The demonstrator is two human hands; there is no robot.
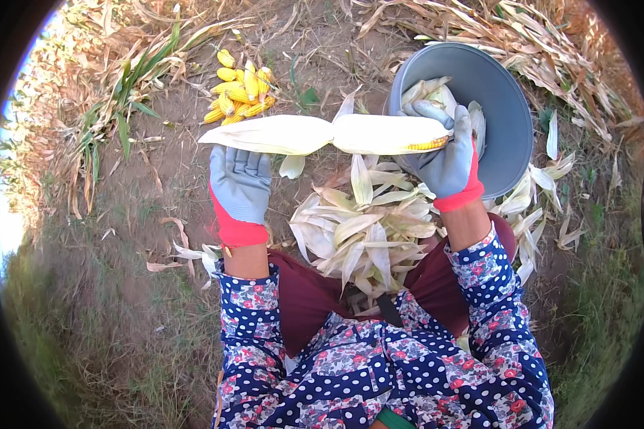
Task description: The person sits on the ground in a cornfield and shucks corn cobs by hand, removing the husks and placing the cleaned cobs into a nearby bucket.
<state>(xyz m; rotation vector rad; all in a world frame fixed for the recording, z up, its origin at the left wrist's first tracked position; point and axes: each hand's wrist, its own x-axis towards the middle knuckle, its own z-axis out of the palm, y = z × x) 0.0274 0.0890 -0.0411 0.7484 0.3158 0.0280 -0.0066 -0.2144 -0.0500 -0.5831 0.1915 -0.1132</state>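
Across both hands lies a corn ear in pale husk (392,131), with husk spread out to the left and some yellow kernels showing near its right end. My left hand (240,174), in a grey and red work glove, is palm up under the left part of the husk; its grip there is partly hidden. The gloved right hand (448,155) holds the ear's right end, beside the rim of a grey plastic bucket (507,155). Husked ears appear inside the bucket. Below the held ear, a heap of stripped corn husks (359,225) rests between the knees.
A pile of bare yellow corn cobs (241,94) lies on the soil at the upper left. Dry corn stalks (547,59) stretch behind the bucket, and more stalks with green leaves (131,80) lie at left. Loose husks (526,214) are scattered right of the bucket.
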